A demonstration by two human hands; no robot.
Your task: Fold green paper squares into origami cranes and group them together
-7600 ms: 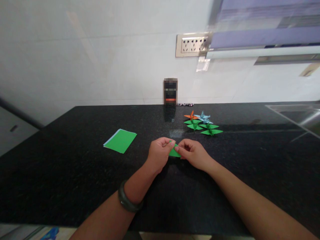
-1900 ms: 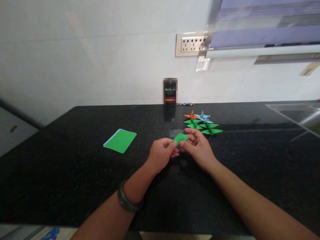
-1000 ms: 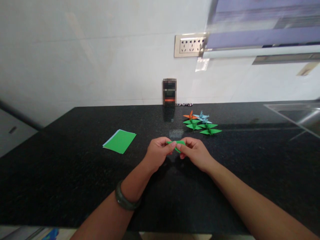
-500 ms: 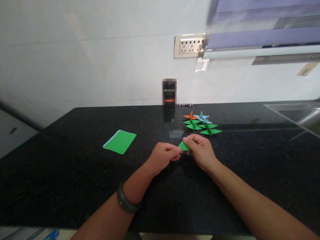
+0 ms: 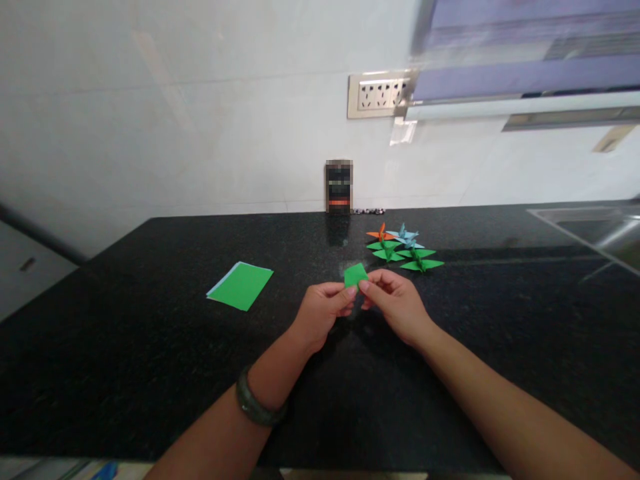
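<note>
A small folded piece of green paper (image 5: 355,274) is held up over the dark counter, squarish in outline with a corner pointing away from me. My left hand (image 5: 325,310) pinches its lower left edge between thumb and fingers. On its lower right edge, my right hand (image 5: 395,301) grips with the thumb on top. Both thumb tips almost meet at the near side of the paper. Behind the right hand stand folded paper cranes: an orange crane (image 5: 381,234), a light blue crane (image 5: 406,236) and two green ones, including a green crane (image 5: 421,259).
A stack of paper sheets (image 5: 243,287), green on top, lies to the left on the black counter (image 5: 150,360). A dark upright object (image 5: 339,190), blurred out, leans at the wall beside a beaded strand (image 5: 369,211). A sink edge (image 5: 585,237) is at the right.
The green paper has turned in my fingers, from a triangular shape to a squarish one with its corner up. My hands have shifted slightly, thumbs coming closer together.
</note>
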